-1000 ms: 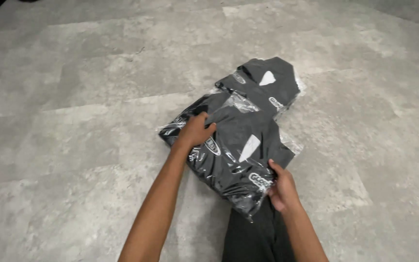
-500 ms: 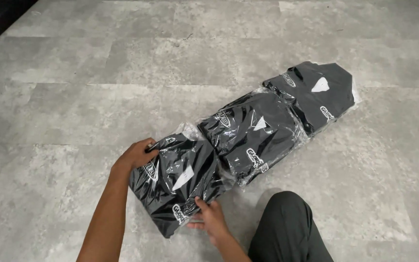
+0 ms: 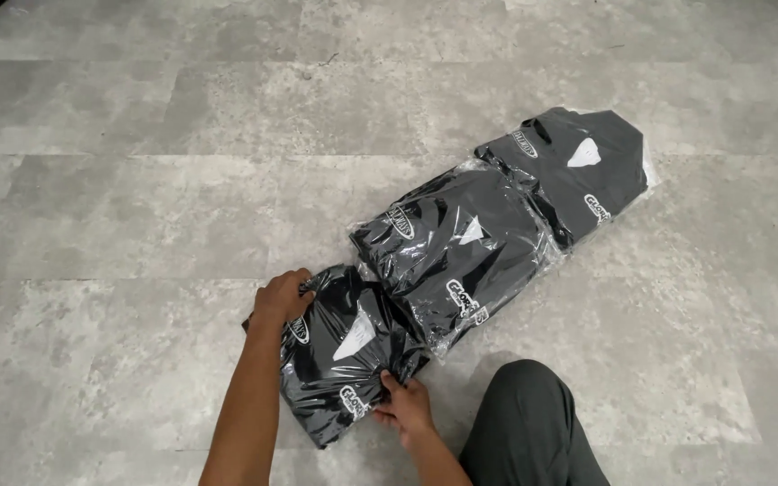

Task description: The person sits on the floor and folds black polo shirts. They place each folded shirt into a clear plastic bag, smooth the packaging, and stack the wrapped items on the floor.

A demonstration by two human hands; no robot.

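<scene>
Three folded black garments in clear plastic bags lie in a diagonal row on the grey floor. My left hand [image 3: 283, 296] grips the top left corner of the nearest bagged garment [image 3: 346, 355]. My right hand [image 3: 403, 406] pinches that bag's lower right edge. The middle bagged garment [image 3: 457, 250] partly overlaps the nearest one. The far bagged garment [image 3: 578, 167] lies at the upper right, its edge tucked against the middle one.
The floor [image 3: 137, 198] is grey stone-look tile all around the row. My knee in dark trousers [image 3: 529, 423] rests on the floor just right of my right hand.
The nearest bag has been drawn off the stack toward the lower left, so the garments now lie spread in a row. Both hands moved with it.
</scene>
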